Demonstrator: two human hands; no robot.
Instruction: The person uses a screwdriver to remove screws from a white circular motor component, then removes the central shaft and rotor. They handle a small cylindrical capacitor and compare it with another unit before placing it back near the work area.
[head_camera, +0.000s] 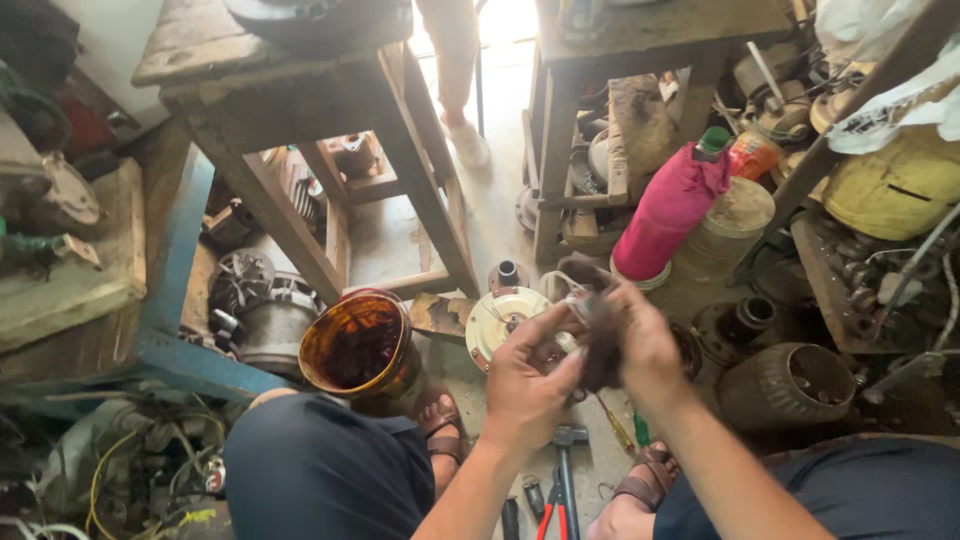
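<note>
My left hand (527, 378) and my right hand (645, 345) meet in front of me, both closed around a dark, greasy rag (600, 345) bunched between the fingers. A small pale part (577, 298) shows at the top of the rag, mostly hidden. Just beyond my hands a round cream-coloured metal cover (500, 318) lies on the floor. I sit low with my knees apart and my sandalled feet (648, 478) on the concrete.
A brown bucket (358, 345) of dark liquid stands left of the cover. A pink-wrapped bottle (668, 205) leans at the right. Pliers and a hammer (565, 480) lie between my feet. Wooden benches, motor housings (785, 385) and wire scrap crowd around; another person's leg (455, 70) stands behind.
</note>
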